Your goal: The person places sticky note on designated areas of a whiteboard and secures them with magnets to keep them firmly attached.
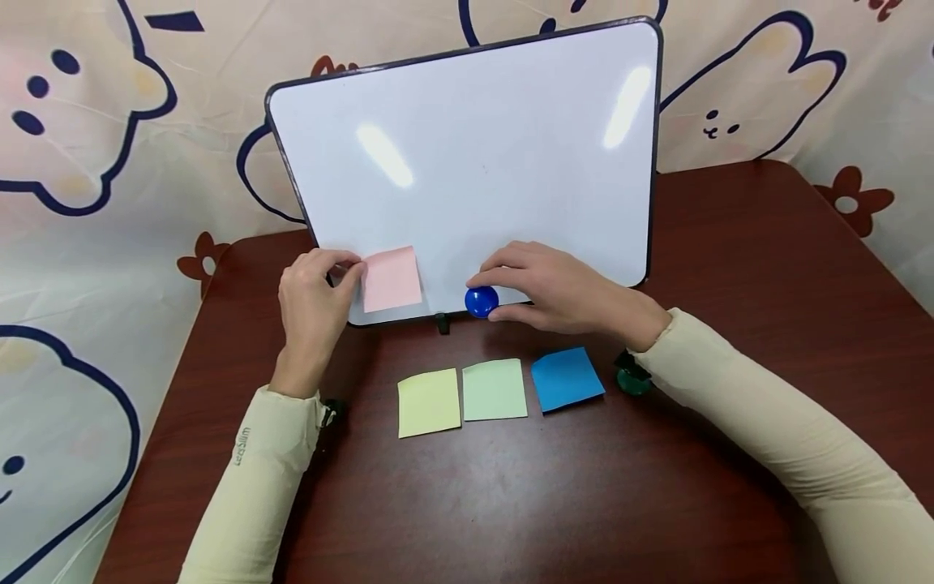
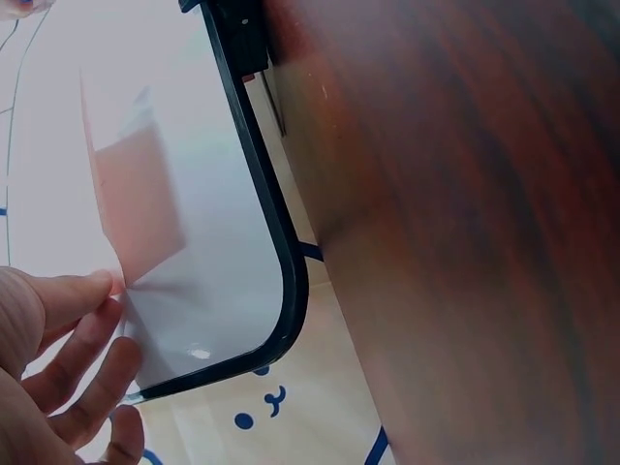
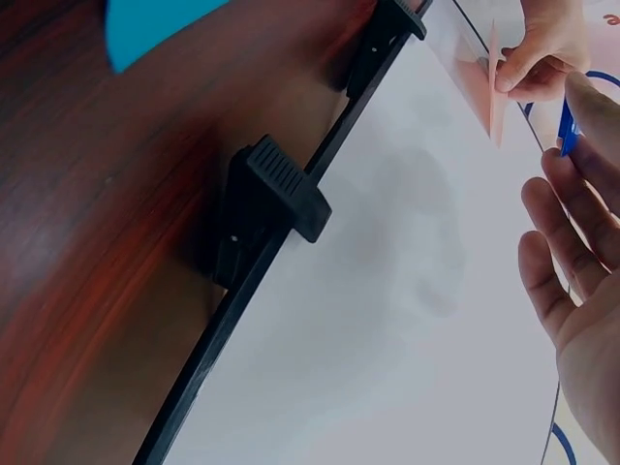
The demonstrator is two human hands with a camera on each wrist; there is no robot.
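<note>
Near the lower left corner of the whiteboard (image 1: 474,170), my left hand (image 1: 315,304) pinches the left edge of a pink sticky note (image 1: 394,281). In the left wrist view the thumb and a finger hold that edge, and the note (image 2: 142,208) stands a little off the board. My right hand (image 1: 558,288) holds a round blue magnet (image 1: 481,302) between thumb and fingers, to the right of the note and before the board's lower edge. The right wrist view shows the magnet (image 3: 569,126) edge-on in the fingers, apart from the board.
Yellow (image 1: 429,403), pale green (image 1: 494,390) and blue (image 1: 567,380) sticky notes lie in a row on the dark wooden table (image 1: 474,503). Black clips (image 3: 276,189) grip the board's lower edge. A patterned cloth (image 1: 66,268) hangs behind.
</note>
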